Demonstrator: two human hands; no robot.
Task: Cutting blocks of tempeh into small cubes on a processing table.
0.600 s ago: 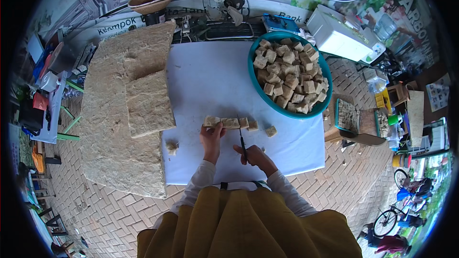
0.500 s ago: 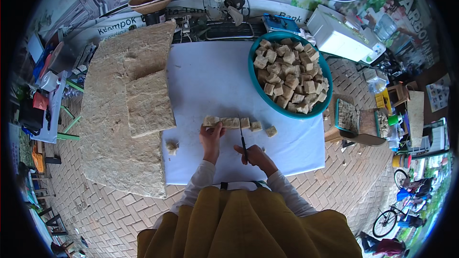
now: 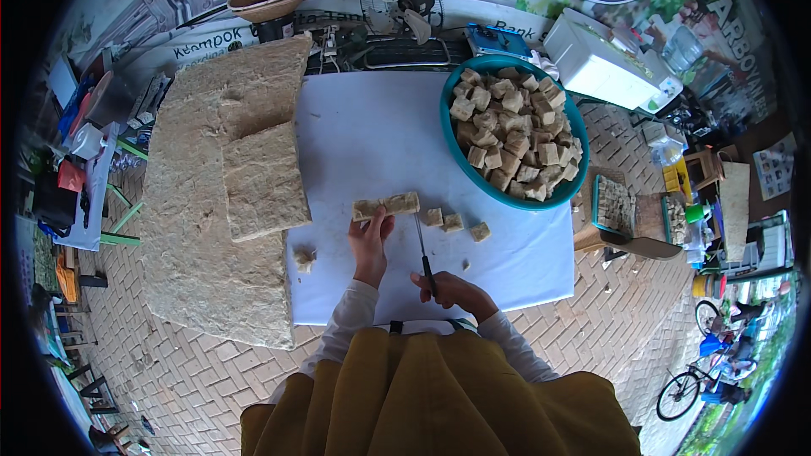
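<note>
A short tan strip of fibrous, rockwool-like material [image 3: 401, 202] is pinched from below by my left hand [image 3: 369, 247], its right end tilted slightly away from me. My right hand [image 3: 456, 291] is wrapped round the black handle of a knife [image 3: 421, 241]. The thin blade points away from me, its tip close to the strip's right end. Cut cubes lie in a row to the right: one near the blade [image 3: 434, 217], another beyond it [image 3: 453, 222] and a third [image 3: 480, 231]. All of them rest on the white-covered table [image 3: 363, 135].
Left of the table cover lies a large tan slab [image 3: 190, 203] with a smaller slab [image 3: 266, 186] on top. A torn lump [image 3: 304, 259] sits near its edge. At the far right a teal basin [image 3: 448, 143] is heaped with cubes. Behind the table stands a fan [image 3: 401, 4].
My left hand has shifted the strip leftward and away from me, turning it slightly. The knife has come a little nearer to me. The separate cubes have stayed in place.
</note>
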